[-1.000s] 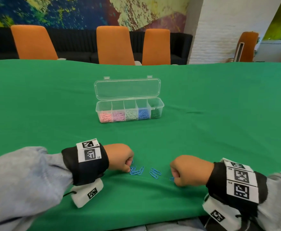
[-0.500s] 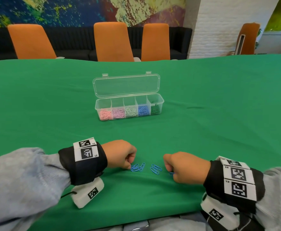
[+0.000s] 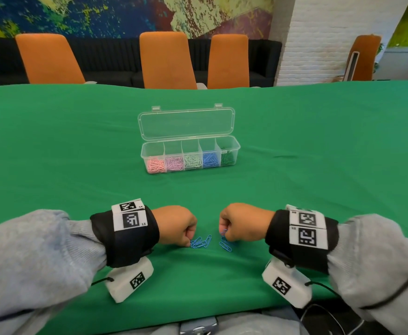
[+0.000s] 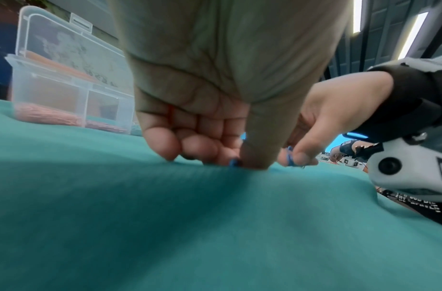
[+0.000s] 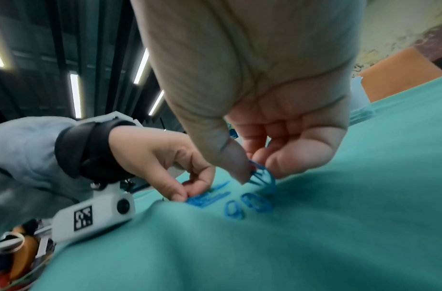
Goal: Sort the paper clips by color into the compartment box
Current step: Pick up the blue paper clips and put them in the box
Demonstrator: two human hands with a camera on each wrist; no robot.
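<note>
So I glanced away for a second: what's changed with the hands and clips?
The right hand slid left to the loose blue clips and now pinches some off the cloth. The left hand stays pinching at its blue clips. The compartment box is unmoved.

Blue clips (image 4: 234, 162) under the left hand (image 4: 215, 98) are mostly hidden by its thumb.
</note>
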